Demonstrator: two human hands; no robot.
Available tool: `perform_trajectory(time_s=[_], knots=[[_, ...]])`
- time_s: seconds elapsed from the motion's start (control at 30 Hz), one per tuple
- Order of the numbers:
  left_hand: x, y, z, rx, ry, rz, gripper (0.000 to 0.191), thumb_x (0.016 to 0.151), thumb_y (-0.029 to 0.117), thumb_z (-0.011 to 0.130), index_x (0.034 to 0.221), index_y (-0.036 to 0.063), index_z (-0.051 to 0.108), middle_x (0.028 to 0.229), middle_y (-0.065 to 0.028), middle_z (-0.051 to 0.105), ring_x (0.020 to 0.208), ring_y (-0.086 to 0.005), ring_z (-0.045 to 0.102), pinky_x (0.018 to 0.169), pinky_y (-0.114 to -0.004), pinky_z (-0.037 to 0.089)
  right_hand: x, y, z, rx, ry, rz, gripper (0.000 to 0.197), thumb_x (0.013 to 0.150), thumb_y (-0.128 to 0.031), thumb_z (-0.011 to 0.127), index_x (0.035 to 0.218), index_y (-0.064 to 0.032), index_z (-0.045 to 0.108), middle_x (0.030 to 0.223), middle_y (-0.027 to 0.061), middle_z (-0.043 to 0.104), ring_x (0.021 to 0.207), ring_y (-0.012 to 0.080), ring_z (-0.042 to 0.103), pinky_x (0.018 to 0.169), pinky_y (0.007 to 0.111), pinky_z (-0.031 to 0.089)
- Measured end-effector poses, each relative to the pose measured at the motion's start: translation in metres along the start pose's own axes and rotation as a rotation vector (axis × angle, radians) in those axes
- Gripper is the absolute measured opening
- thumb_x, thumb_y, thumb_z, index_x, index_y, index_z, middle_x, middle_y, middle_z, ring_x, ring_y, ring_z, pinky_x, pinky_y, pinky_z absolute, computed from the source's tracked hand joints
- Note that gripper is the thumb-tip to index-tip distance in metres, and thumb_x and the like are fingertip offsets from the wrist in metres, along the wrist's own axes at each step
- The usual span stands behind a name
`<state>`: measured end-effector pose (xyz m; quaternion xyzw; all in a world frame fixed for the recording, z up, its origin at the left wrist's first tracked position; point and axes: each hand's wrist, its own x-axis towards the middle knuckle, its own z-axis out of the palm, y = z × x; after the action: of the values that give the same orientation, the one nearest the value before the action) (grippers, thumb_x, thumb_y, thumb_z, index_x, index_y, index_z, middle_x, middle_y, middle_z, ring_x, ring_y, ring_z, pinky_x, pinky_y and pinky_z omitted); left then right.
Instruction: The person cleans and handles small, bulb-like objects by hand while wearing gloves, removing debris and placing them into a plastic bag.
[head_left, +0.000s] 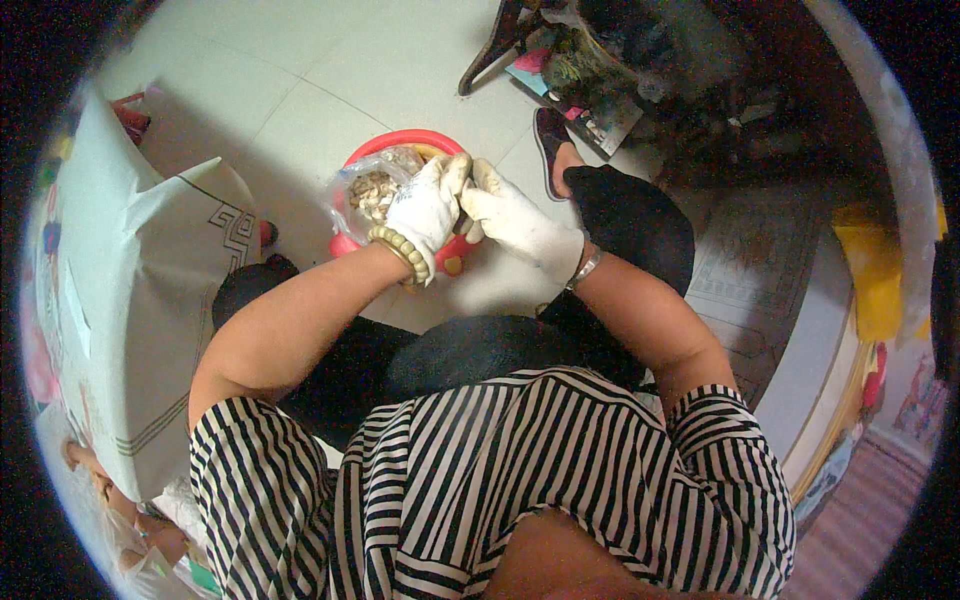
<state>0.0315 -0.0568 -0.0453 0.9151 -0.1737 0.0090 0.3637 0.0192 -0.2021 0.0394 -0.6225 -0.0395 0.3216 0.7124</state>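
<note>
On the floor before me stands a red plastic basin (409, 137). A clear plastic bag (334, 196) lies in its left part, holding many small pale and brown pieces (373, 193) whose kind I cannot tell. My left hand (427, 204), in a white work glove with a beaded bracelet at the wrist, is over the basin beside the bag. My right hand (514, 214), also gloved, meets it at the fingertips above the basin's right side. The fingers of both are bent together; whatever may be between them is hidden by the gloves.
A table with a pale cloth (161, 300) hangs at the left. Near the top stands a dark wooden furniture leg (487, 56), with a flat box or board (611, 127) beside it. My shoe (551, 146) rests on the tiled floor. A dark patterned mat (750, 277) lies to the right.
</note>
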Motion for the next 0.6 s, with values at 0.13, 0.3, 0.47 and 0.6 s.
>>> perform_trajectory(time_s=[0.13, 0.3, 0.47, 0.6], knots=[[0.001, 0.003, -0.009, -0.082, -0.125, -0.162, 0.050, 0.085, 0.022, 0.046, 0.130, 0.0031, 0.036, 0.121, -0.0227, 0.046, 0.110, -0.0353, 0.048, 0.096, -0.035, 0.039, 0.001, -0.011, 0.003, 0.169, -0.059, 0.164, 0.046, 0.086, -0.013, 0.041, 0.130, -0.0034, 0.030, 0.104, 0.0099, 0.054, 0.069, 0.0168, 0.061, 0.056, 0.026, 0.052], [-0.011, 0.004, -0.027, 0.884, -0.298, 0.363, 0.058, 0.080, 0.014, 0.048, 0.133, -0.0006, 0.033, 0.127, -0.0212, 0.043, 0.117, -0.0321, 0.043, 0.099, -0.034, 0.037, 0.016, 0.013, -0.001, 0.116, -0.115, 0.189, 0.048, 0.087, -0.015, 0.041, 0.131, -0.0023, 0.028, 0.101, 0.0089, 0.055, 0.065, 0.0158, 0.060, 0.050, 0.024, 0.050], [-0.010, -0.001, -0.025, 0.427, -0.224, -0.012, 0.051, 0.082, 0.019, 0.046, 0.129, -0.0002, 0.041, 0.127, -0.0200, 0.045, 0.113, -0.0311, 0.048, 0.097, -0.034, 0.038, 0.021, 0.024, 0.010, 0.068, -0.034, 0.055, 0.050, 0.086, -0.014, 0.039, 0.132, -0.0016, 0.028, 0.097, 0.0066, 0.055, 0.068, 0.0108, 0.056, 0.056, 0.024, 0.048], [-0.010, 0.011, -0.034, 0.226, -0.163, -0.116, 0.042, 0.090, 0.027, 0.039, 0.125, 0.0045, 0.042, 0.126, -0.0250, 0.043, 0.108, -0.0387, 0.051, 0.092, -0.040, 0.042, 0.016, 0.019, 0.013, -0.008, 0.003, 0.016, 0.051, 0.084, -0.013, 0.040, 0.132, -0.0012, 0.028, 0.097, 0.0069, 0.054, 0.069, 0.0113, 0.055, 0.058, 0.024, 0.047]])
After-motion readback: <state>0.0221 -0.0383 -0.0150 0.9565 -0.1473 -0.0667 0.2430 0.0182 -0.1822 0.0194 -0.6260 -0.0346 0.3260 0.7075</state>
